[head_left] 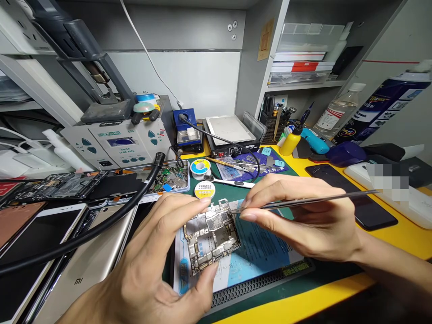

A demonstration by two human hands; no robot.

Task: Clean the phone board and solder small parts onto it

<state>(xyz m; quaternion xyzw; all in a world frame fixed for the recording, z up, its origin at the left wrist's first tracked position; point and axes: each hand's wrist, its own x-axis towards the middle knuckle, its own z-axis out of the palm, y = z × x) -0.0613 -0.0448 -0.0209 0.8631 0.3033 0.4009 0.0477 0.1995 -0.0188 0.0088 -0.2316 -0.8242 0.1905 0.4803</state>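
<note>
Putting the circuit board (216, 222) at the middle of the clock here. Closest in, the left hand (148, 261) is coming at it from 8 o'clock, thumb clamping the bottom edge and fingers clamping the top left, so the board is sitting snugly in that grip, tilted a bit, over a blue-and-white printed pad (259, 252). Over at 3 o'clock the right hand (303, 220) is pinching a slim metal tool (303, 199) between thumb and fingers, and its tip is pointing at the board's 1 o'clock edge. Can't tell if it's actually touching.

Around 9 o'clock a gold phone (91, 265) with an MI logo is lying at an angle, and a black hose (108, 229) is running across it. A black phone (354, 193) is lying near 2 to 3 o'clock on the yellow tabletop (408, 238).

Further up, a round yellow-and-white tin (204, 191) is sitting just shy of 12, with a black-and-white brush (232, 182) stretching past it toward 1. A tray of small boards (172, 177) is sitting at 11.

Way back, a hot-air station (118, 144) is standing at 10, a flat heating plate (232, 129) is sitting just past 12, and a big spray can (384, 103) is leaning at 2.
</note>
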